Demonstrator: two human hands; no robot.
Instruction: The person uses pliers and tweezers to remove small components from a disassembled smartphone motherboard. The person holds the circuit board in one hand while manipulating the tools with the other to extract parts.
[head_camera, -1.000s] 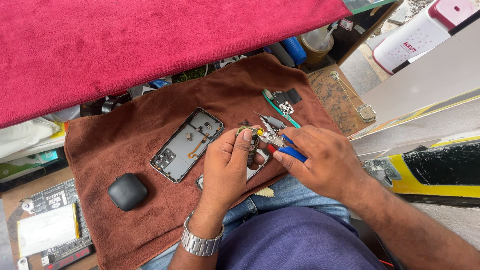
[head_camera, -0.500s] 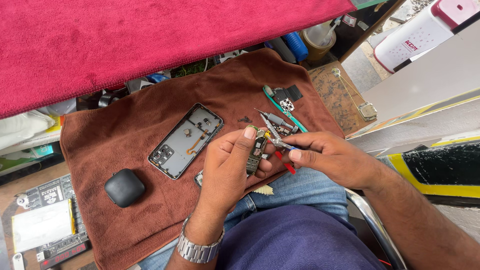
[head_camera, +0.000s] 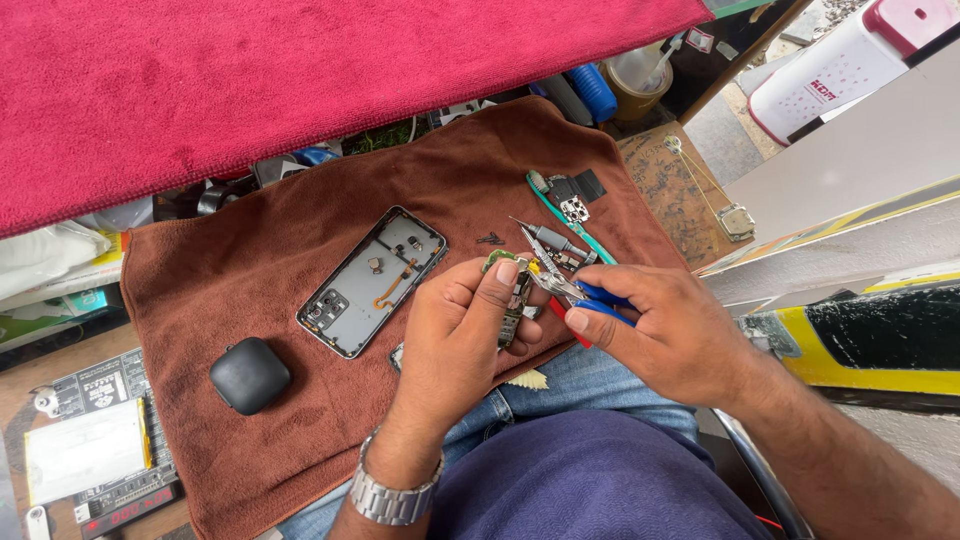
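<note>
I see my left hand (head_camera: 455, 335) pinching a small green circuit board (head_camera: 512, 300) upright over the near edge of the brown towel (head_camera: 260, 270); my right hand (head_camera: 665, 330) grips blue-handled pliers (head_camera: 575, 292) (tips at the board's top). Left of them lies an opened phone shell (head_camera: 372, 280); nearer left, a black case (head_camera: 250, 375).

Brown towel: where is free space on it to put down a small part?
On the brown towel, bare patches lie between the opened phone shell and the far hem, and between the shell and the black case. Crowded: the right side, around the tools and both hands.
</note>
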